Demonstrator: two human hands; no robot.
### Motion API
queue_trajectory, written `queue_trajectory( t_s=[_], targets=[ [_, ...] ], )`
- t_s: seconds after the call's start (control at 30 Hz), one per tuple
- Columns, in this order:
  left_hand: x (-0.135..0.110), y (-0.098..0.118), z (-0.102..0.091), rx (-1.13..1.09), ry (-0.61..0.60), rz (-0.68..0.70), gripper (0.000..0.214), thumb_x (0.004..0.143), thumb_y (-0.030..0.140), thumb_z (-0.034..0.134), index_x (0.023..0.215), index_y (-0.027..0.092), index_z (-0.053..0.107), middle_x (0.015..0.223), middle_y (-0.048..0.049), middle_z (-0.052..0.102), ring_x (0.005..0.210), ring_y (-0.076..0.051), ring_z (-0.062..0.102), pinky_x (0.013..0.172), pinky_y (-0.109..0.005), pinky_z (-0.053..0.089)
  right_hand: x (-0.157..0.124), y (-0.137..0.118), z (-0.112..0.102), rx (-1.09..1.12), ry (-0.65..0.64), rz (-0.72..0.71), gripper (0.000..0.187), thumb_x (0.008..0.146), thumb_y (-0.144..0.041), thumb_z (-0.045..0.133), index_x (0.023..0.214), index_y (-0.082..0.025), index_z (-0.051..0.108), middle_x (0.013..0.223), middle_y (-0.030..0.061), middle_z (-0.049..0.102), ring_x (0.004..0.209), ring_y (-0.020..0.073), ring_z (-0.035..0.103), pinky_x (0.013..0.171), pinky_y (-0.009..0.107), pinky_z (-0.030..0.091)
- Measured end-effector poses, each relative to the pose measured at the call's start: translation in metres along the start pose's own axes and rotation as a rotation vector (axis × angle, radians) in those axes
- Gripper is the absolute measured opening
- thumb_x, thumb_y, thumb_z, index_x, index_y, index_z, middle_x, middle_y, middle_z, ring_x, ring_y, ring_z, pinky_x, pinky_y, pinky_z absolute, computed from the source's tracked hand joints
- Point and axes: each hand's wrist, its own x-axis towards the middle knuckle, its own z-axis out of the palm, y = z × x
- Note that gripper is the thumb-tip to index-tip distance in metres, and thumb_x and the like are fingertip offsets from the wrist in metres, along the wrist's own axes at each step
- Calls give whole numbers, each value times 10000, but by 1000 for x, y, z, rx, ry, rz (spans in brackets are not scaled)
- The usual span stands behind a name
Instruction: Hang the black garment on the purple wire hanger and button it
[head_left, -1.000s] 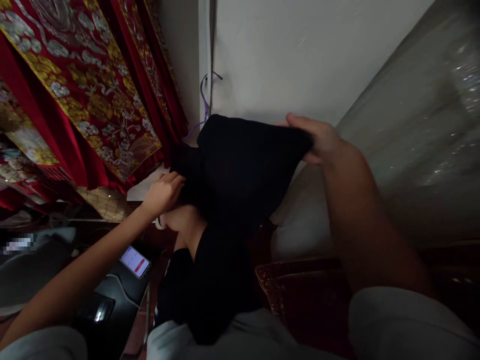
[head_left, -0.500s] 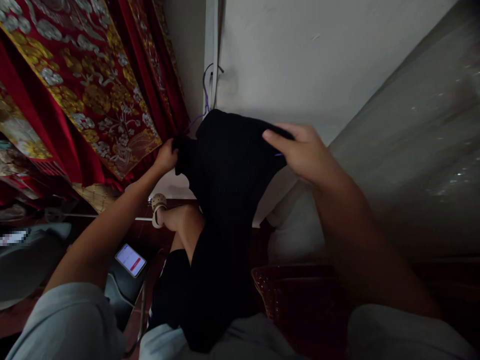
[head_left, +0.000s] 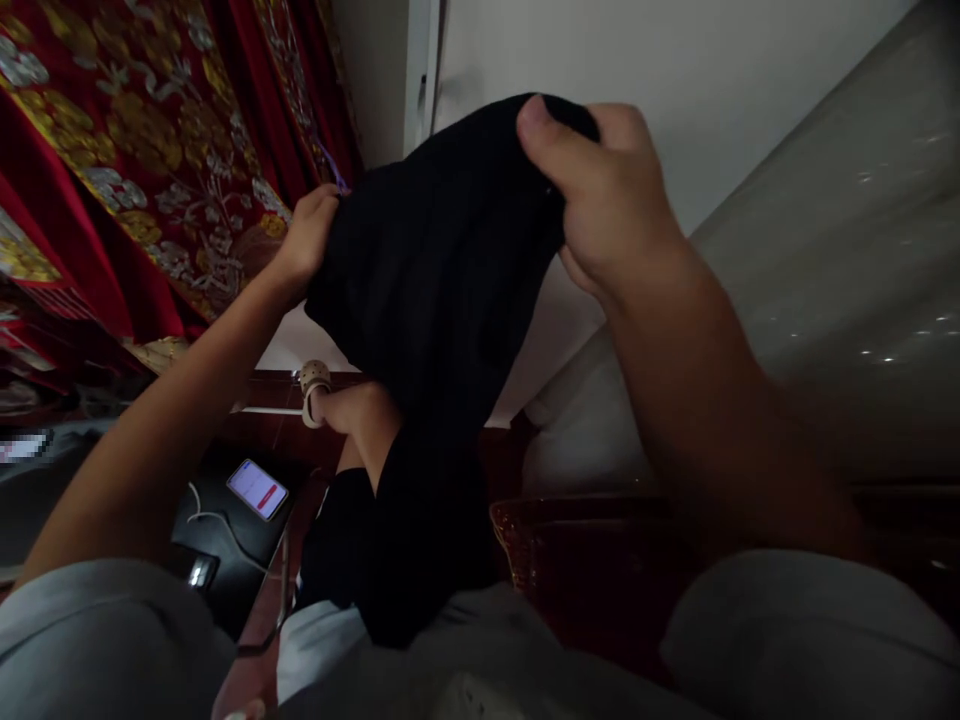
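I have the black garment (head_left: 442,270) stretched out at centre frame, with left hand (head_left: 307,235) and right hand (head_left: 600,200) each pinching an edge. I judge the next move needs both grips firm.

Light grey short sleeves (head_left: 810,620), bare forearms (head_left: 187,410), beige perforated clog (head_left: 313,385) on foot.

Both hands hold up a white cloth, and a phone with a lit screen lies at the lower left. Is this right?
Not quite: the cloth is black, not white. The head view shows the left hand and the right hand both holding it up, and the phone with a lit screen lies at the lower left.
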Motion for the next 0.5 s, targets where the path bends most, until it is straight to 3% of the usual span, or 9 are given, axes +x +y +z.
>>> queue_trajectory(
  t_s=[0.07,0.17,0.27,0.3,0.37,0.43,0.5],
  targets=[
    [-21,12,-13,-25,-26,7,284,1114,346,397,1002,172,591,952,-18,701,1032,-157,664,904,-282,522,-32,-23,7,-51,-239,12,279,991,-516,575,997,-316,771,1035,-40,781,1115,257,747,967,415,636],
    [-58,26,-35,-33,-100,70,154,1015,343,596,989,193,618,1019,-42,721,1054,-210,690,945,-342,546,-82,-55,13,-230,-797,59,343,970,-519,600,1298,-539,697,1242,-124,757,1228,233,710,1042,397,620],
    [-86,36,-51,-67,-70,109,138,968,332,619,918,204,634,1058,-82,743,1112,-257,708,1006,-412,558,-102,-58,18,-247,-1129,-59,525,951,-498,660,1468,-530,575,1430,-123,668,1294,187,677,1098,342,582],
    [-92,39,-55,-111,-30,116,162,968,335,615,874,204,623,1049,-90,746,1113,-260,714,1023,-429,560,-99,-50,19,-250,-1164,-94,529,951,-488,674,1472,-504,583,1445,-107,662,1291,180,678,1091,325,579],
    [-101,48,-60,-240,38,141,242,970,348,630,784,200,587,1017,-97,745,1098,-255,730,1043,-455,563,-82,-26,20,-301,-1101,-111,485,968,-456,664,1452,-440,630,1432,-52,679,1278,200,685,1093,346,571],
    [-107,60,-62,-383,31,162,328,963,377,679,720,194,554,996,-99,739,1088,-253,739,1052,-472,565,-59,8,19,-412,-884,-81,505,969,-392,661,1472,-371,624,1444,17,670,1323,256,651,1142,434,534],
    [-112,74,-61,-522,-37,162,403,941,423,735,687,188,528,1006,-103,735,1098,-259,739,1065,-476,563,-43,48,21,-552,-606,-94,729,886,-315,753,1572,-328,506,1548,77,570,1455,339,525,1224,553,430]
  ],
)
